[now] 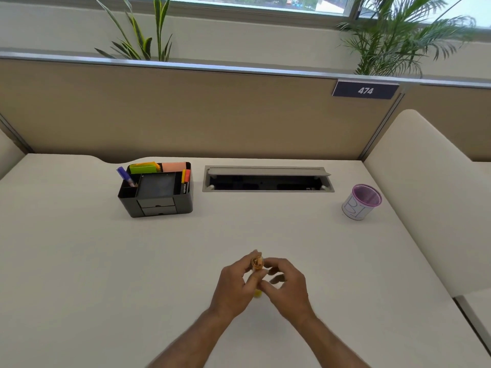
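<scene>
Over the middle of the white desk [79, 261], both my hands meet around a small yellow-orange marker [257, 263]. My left hand [233, 284] grips its body, and a yellow end shows below my fingers. My right hand [285, 284] has its fingers curled against the marker's right side, pinching near the top. The hands are blurred, and most of the marker is hidden between them.
A black desk organizer [156, 193] with sticky notes and markers stands at the back left. A cable box [268, 179] with its lid raised is set into the desk's back middle. A purple mesh cup [361, 201] stands back right. A beige partition rises behind.
</scene>
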{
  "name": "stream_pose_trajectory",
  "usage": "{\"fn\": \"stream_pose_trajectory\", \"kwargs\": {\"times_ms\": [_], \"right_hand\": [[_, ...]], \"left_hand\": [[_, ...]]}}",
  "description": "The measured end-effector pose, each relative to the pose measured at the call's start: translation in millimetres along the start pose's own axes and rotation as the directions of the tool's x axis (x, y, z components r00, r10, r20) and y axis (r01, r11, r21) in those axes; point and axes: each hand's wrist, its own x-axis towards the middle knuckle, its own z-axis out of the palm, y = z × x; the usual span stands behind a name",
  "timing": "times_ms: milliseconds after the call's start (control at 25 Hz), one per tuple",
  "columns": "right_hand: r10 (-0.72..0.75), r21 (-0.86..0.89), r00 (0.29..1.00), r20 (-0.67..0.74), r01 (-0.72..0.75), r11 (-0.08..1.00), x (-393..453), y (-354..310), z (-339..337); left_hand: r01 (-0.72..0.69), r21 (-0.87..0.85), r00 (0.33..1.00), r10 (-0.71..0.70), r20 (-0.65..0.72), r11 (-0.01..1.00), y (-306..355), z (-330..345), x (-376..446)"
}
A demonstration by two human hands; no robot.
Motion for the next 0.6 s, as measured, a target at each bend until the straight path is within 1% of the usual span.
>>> {"fn": "stream_pose_trajectory", "kwargs": {"times_ms": [200, 320, 400, 480, 560, 600], "right_hand": [[0.016, 0.071, 0.995, -0.094, -0.009, 0.997, 20, -4, -23], [0.028, 0.099, 0.991, -0.131, -0.015, 0.995, 36, 2, -46], [0.052, 0.12, 0.978, -0.201, -0.028, 0.992, 51, 6, -66], [0.084, 0.103, 0.954, -0.288, -0.056, 0.993, 69, 9, -88], [0.105, 0.042, 0.92, -0.377, -0.096, 0.995, 92, 16, -116], [0.104, 0.012, 0.902, -0.418, -0.108, 0.994, 105, 21, -132]], "left_hand": [[-0.036, -0.036, 0.998, 0.038, 0.05, 0.999, 25, 28, 26], [-0.056, -0.034, 0.988, 0.061, 0.141, 0.998, 29, 42, 46], [-0.018, 0.065, 0.98, 0.005, 0.198, 0.998, 25, 54, 64], [0.022, 0.252, 0.977, -0.075, 0.202, 0.967, 19, 64, 81], [-0.018, 0.414, 0.971, -0.083, 0.224, 0.91, 9, 77, 98], [-0.053, 0.479, 0.962, -0.083, 0.259, 0.876, 4, 83, 107]]}}
